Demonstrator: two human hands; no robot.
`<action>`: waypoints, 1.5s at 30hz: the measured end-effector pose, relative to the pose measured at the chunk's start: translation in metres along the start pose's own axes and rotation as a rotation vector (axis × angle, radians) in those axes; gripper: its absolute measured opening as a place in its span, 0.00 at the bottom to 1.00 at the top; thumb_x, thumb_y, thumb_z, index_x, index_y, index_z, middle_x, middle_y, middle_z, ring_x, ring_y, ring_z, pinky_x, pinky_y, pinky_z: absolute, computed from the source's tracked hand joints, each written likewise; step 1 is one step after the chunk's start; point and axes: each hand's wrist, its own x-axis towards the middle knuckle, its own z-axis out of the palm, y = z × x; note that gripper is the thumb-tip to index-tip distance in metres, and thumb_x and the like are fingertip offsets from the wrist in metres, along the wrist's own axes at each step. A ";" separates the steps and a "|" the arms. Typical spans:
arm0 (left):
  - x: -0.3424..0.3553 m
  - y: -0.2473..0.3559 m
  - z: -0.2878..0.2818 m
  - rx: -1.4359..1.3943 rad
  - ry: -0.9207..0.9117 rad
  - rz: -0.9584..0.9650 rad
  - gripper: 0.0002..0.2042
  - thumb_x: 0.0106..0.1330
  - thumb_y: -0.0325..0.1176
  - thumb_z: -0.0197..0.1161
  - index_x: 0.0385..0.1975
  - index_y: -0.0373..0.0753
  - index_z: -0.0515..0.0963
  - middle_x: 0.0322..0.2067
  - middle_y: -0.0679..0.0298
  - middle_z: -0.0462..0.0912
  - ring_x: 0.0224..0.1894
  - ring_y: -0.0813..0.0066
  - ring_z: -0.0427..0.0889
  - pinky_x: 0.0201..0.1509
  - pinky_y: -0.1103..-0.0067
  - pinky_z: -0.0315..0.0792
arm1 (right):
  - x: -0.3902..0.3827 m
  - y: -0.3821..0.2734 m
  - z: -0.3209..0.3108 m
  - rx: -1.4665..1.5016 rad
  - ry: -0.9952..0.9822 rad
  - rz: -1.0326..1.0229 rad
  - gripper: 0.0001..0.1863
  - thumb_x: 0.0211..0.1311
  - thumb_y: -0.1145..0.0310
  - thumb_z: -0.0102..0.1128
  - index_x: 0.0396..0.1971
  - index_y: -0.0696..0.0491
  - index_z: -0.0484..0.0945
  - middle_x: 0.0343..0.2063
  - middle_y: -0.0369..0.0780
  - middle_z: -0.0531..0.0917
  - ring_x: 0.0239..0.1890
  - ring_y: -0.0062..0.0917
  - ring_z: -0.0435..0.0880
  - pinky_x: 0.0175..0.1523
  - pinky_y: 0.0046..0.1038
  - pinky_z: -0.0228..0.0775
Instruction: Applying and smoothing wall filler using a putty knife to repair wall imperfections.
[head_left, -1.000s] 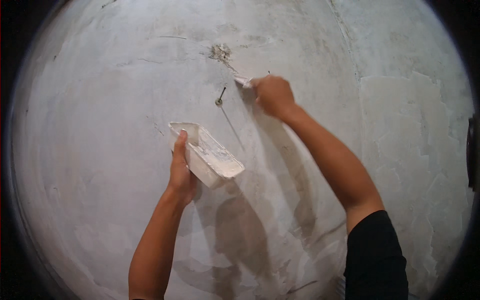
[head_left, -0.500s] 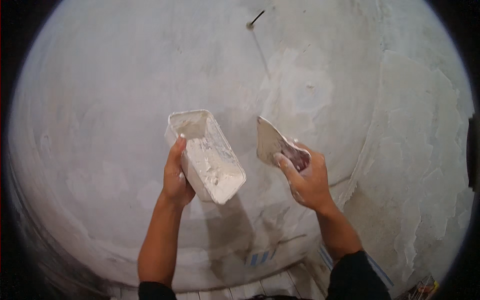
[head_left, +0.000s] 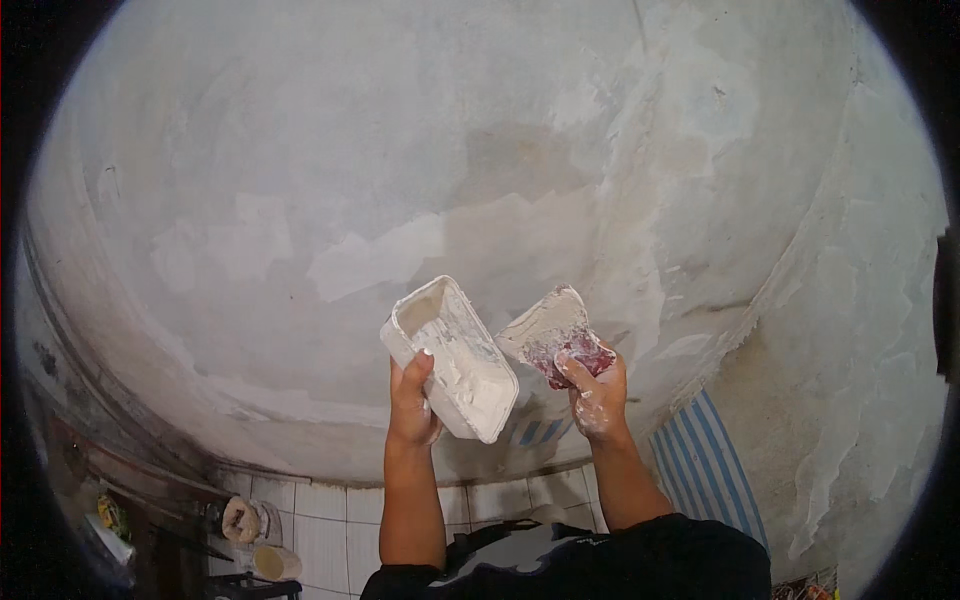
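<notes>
My left hand (head_left: 412,400) grips a white rectangular plastic tub (head_left: 455,360) by its left side, thumb over the rim. White putty (head_left: 468,375) coats the inside and lies thickest toward the near end. In my right hand (head_left: 600,395) is a putty scraper (head_left: 555,330), a wide flat blade with a dark red, putty-smeared grip. Its broad edge points up and left, close to the tub's right rim; I cannot tell whether they touch. White smears mark the fingers of both hands.
Ahead rises a grey wall (head_left: 300,180) with pale putty patches, meeting another patched wall (head_left: 880,300) at right. Blue-and-white striped cloth (head_left: 710,465) hangs at lower right. White floor tiles (head_left: 320,530) lie below, with a bucket (head_left: 242,520) and a pale container (head_left: 275,563) at lower left.
The view has tipped downward, bringing floor and containers into sight. The scraper has come nearer the tub and turned, so its putty-covered face now shows. Both hands keep their hold.
</notes>
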 end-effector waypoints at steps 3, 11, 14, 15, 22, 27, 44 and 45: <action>0.007 0.012 0.015 0.012 0.022 -0.010 0.34 0.68 0.51 0.58 0.66 0.33 0.60 0.56 0.52 0.75 0.56 0.58 0.79 0.59 0.64 0.77 | 0.008 -0.007 0.003 -0.025 -0.065 -0.053 0.14 0.63 0.76 0.63 0.48 0.63 0.78 0.38 0.36 0.84 0.39 0.19 0.82 0.45 0.23 0.73; 0.008 0.016 0.027 -0.007 -0.074 0.002 0.39 0.62 0.40 0.64 0.71 0.41 0.50 0.61 0.55 0.64 0.63 0.63 0.67 0.65 0.67 0.67 | -0.020 0.007 -0.007 -0.679 -0.183 -0.144 0.09 0.62 0.77 0.62 0.41 0.62 0.82 0.34 0.40 0.87 0.35 0.23 0.85 0.42 0.24 0.73; 0.005 0.016 0.027 0.010 -0.062 0.005 0.41 0.61 0.40 0.64 0.71 0.42 0.49 0.61 0.55 0.64 0.63 0.62 0.67 0.66 0.67 0.66 | -0.022 0.014 -0.010 -0.864 -0.301 -0.420 0.07 0.60 0.79 0.60 0.38 0.61 0.82 0.32 0.48 0.86 0.32 0.32 0.86 0.37 0.28 0.73; 0.004 0.015 0.027 -0.011 -0.052 -0.004 0.40 0.61 0.40 0.65 0.71 0.42 0.50 0.61 0.55 0.64 0.63 0.63 0.66 0.66 0.67 0.66 | -0.021 0.016 -0.011 -0.866 -0.304 -0.414 0.07 0.60 0.79 0.60 0.38 0.61 0.82 0.32 0.48 0.86 0.32 0.32 0.86 0.37 0.28 0.73; 0.002 0.004 0.026 0.004 0.016 0.011 0.35 0.66 0.49 0.60 0.67 0.35 0.59 0.57 0.52 0.73 0.57 0.60 0.77 0.59 0.65 0.76 | -0.009 0.041 -0.025 -1.088 -0.378 -0.530 0.15 0.53 0.81 0.60 0.42 0.62 0.79 0.37 0.54 0.83 0.38 0.51 0.83 0.44 0.42 0.76; -0.003 -0.006 0.000 -0.242 -0.052 -0.081 0.33 0.68 0.43 0.58 0.68 0.35 0.57 0.59 0.54 0.71 0.59 0.61 0.75 0.63 0.66 0.72 | -0.002 0.040 -0.032 -1.123 -0.379 -0.528 0.17 0.53 0.82 0.58 0.46 0.62 0.78 0.39 0.55 0.82 0.39 0.53 0.82 0.46 0.40 0.77; 0.004 -0.033 -0.010 -0.083 0.008 0.031 0.34 0.67 0.52 0.57 0.64 0.32 0.63 0.56 0.52 0.76 0.57 0.56 0.78 0.61 0.63 0.74 | -0.011 0.000 -0.038 -0.140 -0.097 0.053 0.18 0.60 0.83 0.62 0.51 0.65 0.75 0.42 0.42 0.84 0.44 0.25 0.84 0.52 0.28 0.75; 0.004 -0.033 -0.008 -0.084 0.009 0.027 0.34 0.67 0.53 0.58 0.64 0.32 0.63 0.56 0.52 0.76 0.57 0.57 0.78 0.61 0.63 0.75 | -0.013 -0.002 -0.034 -0.141 -0.094 0.055 0.18 0.60 0.83 0.62 0.51 0.65 0.75 0.42 0.42 0.84 0.44 0.25 0.84 0.52 0.28 0.75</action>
